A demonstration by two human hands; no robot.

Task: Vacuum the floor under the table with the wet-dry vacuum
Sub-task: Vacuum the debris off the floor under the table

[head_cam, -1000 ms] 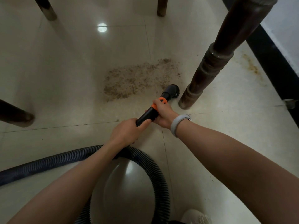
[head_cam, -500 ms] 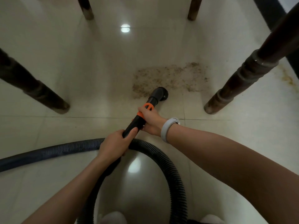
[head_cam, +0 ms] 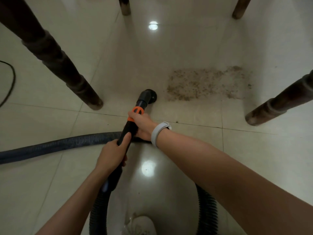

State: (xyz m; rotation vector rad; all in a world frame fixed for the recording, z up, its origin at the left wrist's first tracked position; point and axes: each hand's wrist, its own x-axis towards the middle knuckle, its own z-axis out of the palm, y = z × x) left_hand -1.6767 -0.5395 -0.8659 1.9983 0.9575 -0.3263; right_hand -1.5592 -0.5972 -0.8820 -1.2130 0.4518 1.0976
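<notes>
I hold a black vacuum wand [head_cam: 129, 128] with an orange collar in both hands. My left hand [head_cam: 113, 154] grips its lower handle; my right hand [head_cam: 144, 127], with a grey wristband, grips it just below the orange collar. The round brush nozzle [head_cam: 149, 96] rests on the tile floor, just left of a patch of brown dirt [head_cam: 208, 83]. The ribbed black hose [head_cam: 50, 147] loops from the wand round behind my arms and runs off to the left.
Dark wooden table legs stand near left [head_cam: 74, 82], near right [head_cam: 274, 106], far middle [head_cam: 125, 6] and far right [head_cam: 238, 9]. A thin black cable [head_cam: 10, 82] curves at the left edge. A light shoe [head_cam: 140, 225] shows at the bottom.
The view has swung left, so the dirt patch now lies to the right. The nozzle has moved off the patch's near edge to bare tile on its left. Both hands keep their grip.
</notes>
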